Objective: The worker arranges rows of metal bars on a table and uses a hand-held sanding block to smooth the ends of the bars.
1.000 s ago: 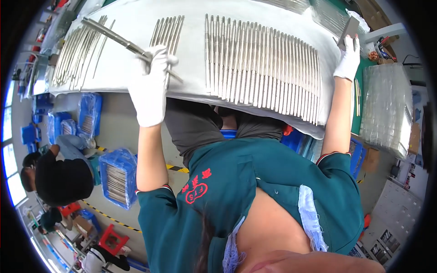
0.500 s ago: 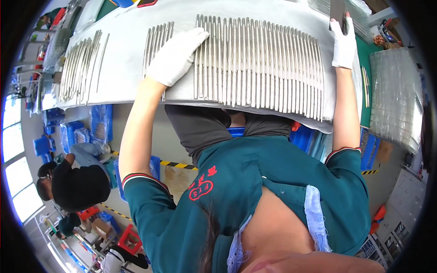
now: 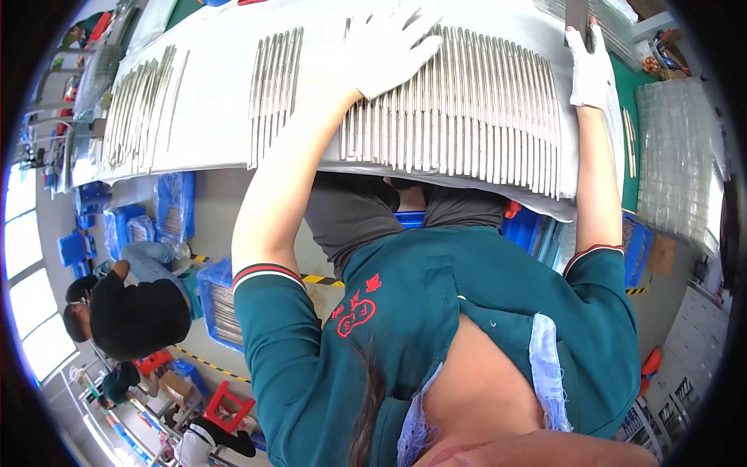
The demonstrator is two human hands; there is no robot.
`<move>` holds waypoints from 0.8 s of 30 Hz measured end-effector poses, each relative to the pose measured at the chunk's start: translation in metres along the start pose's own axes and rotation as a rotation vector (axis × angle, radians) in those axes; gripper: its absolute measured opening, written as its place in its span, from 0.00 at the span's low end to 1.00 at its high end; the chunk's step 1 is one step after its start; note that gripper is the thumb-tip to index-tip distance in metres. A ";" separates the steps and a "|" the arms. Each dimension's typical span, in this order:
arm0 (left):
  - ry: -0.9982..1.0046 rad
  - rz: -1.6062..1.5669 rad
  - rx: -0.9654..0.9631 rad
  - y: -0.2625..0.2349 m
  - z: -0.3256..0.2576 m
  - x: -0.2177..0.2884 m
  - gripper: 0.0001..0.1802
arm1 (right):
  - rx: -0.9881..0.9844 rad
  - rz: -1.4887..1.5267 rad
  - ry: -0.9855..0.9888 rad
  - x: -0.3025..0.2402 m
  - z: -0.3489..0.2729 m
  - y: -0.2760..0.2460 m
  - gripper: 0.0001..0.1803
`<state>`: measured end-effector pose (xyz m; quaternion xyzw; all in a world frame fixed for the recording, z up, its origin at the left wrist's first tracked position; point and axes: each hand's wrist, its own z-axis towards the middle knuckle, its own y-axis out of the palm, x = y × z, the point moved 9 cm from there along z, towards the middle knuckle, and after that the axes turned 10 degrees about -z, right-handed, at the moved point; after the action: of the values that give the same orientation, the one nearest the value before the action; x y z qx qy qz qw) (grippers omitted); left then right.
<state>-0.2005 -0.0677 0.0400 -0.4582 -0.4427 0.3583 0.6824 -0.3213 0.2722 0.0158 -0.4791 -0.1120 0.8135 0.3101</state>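
Many slim metal rods [image 3: 486, 109] lie side by side in a wide row on the white-covered table [image 3: 214, 101]. Over the left part of this row is my left hand [image 3: 387, 53] in a white glove, its fingers spread and palm down; it hides the rods' far ends there. At the row's right end my right hand [image 3: 589, 74], also gloved with bare fingertips, grips a dark flat bar [image 3: 576, 14] between thumb and fingers. A smaller bunch of rods [image 3: 274, 82] lies left of my left forearm, and a looser bunch [image 3: 140, 109] at the far left.
Stacked clear plastic trays [image 3: 675, 156] stand at the right, beside a green surface [image 3: 632, 109] with a few thin rods. Blue crates [image 3: 222, 300] stand on the floor at left. A person in black [image 3: 140, 315] sits behind them, with others farther back.
My left hand has moved right across the wide row and its fingers have spread. My right hand stays on the flat bar at the row's right end.
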 end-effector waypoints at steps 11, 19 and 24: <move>0.074 0.053 0.071 -0.014 -0.034 -0.065 0.30 | 0.036 0.037 0.037 0.000 0.000 -0.003 0.38; 0.124 -0.114 -0.054 0.004 0.004 0.034 0.31 | 0.059 -0.397 0.091 -0.035 -0.010 -0.015 0.34; 0.097 0.035 -0.102 0.029 0.025 0.056 0.33 | 0.030 -0.093 0.191 -0.026 -0.009 -0.012 0.35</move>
<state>-0.2068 -0.0002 0.0332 -0.5167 -0.4186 0.3244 0.6727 -0.2997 0.2643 0.0349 -0.5442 -0.0920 0.7503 0.3639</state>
